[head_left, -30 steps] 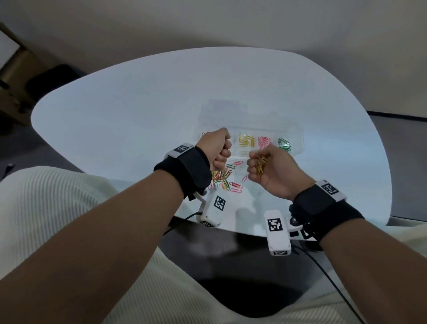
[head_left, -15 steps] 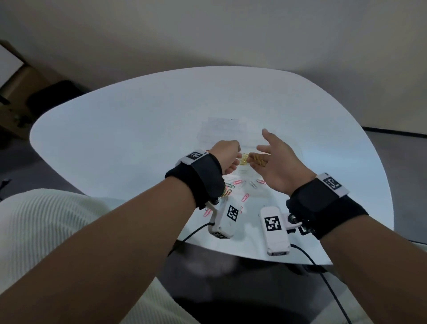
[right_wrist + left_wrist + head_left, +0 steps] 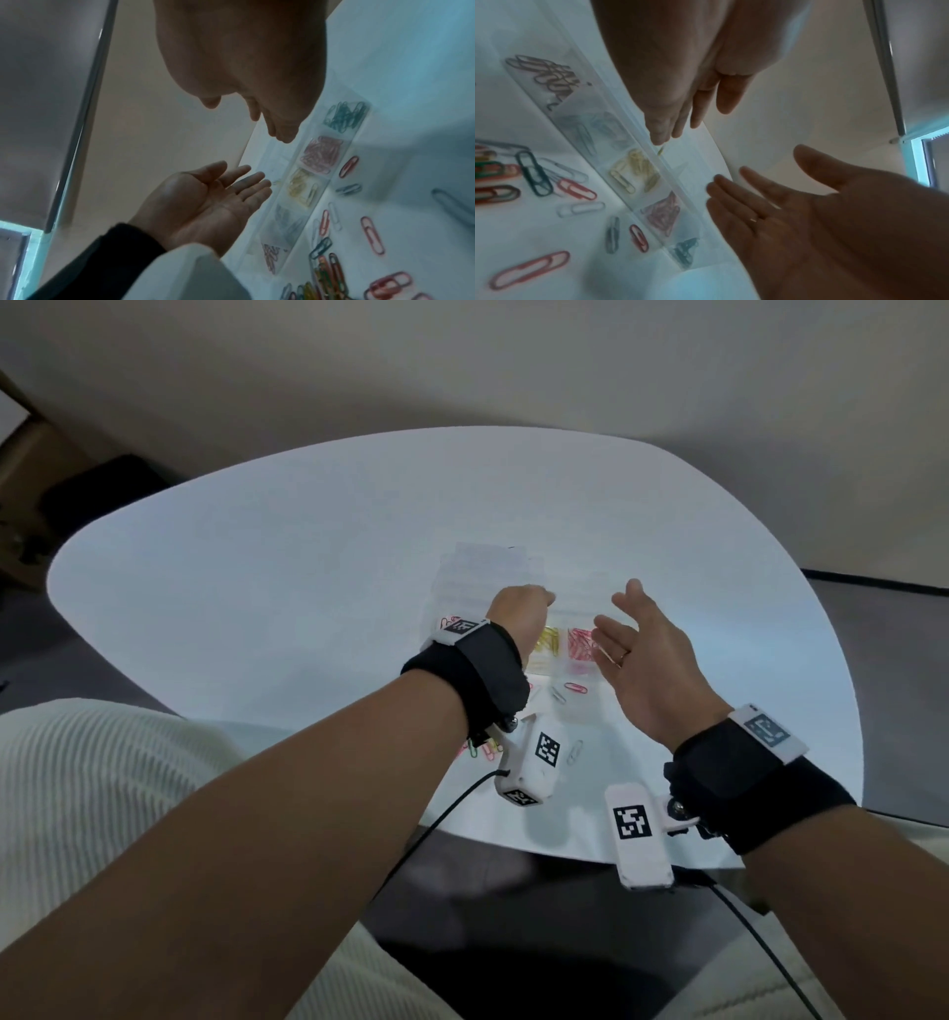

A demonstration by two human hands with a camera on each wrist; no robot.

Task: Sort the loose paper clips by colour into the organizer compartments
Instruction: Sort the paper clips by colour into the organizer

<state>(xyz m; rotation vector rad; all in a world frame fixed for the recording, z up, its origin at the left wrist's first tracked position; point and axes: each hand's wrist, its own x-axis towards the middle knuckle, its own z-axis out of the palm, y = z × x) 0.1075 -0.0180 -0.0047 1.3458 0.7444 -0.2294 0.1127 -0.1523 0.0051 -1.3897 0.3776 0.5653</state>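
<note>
The clear organizer (image 3: 464, 580) lies on the white table, with sorted clips in its near row: yellow clips (image 3: 634, 172), pink clips (image 3: 664, 213) and green clips (image 3: 685, 251). My left hand (image 3: 518, 613) hovers over the yellow compartment (image 3: 547, 642), fingers straight and pointing down, holding nothing. A single yellow clip (image 3: 661, 151) shows just under its fingertips (image 3: 657, 140); whether it is in the air or lying in the box I cannot tell. My right hand (image 3: 637, 649) hangs beside it over the pink compartment, palm turned inward, fingers spread and empty.
Loose clips of mixed colours lie on the table (image 3: 308, 557) in front of the organizer: a pile (image 3: 326, 278) near my left wrist, single red clips (image 3: 575, 688) and a pink clip (image 3: 530, 270). The table's near edge runs under my wrists.
A second ago my right hand was curled round yellow clips and my left was a fist. Both hands moved forward over the organizer and opened; the yellow clips have left them.
</note>
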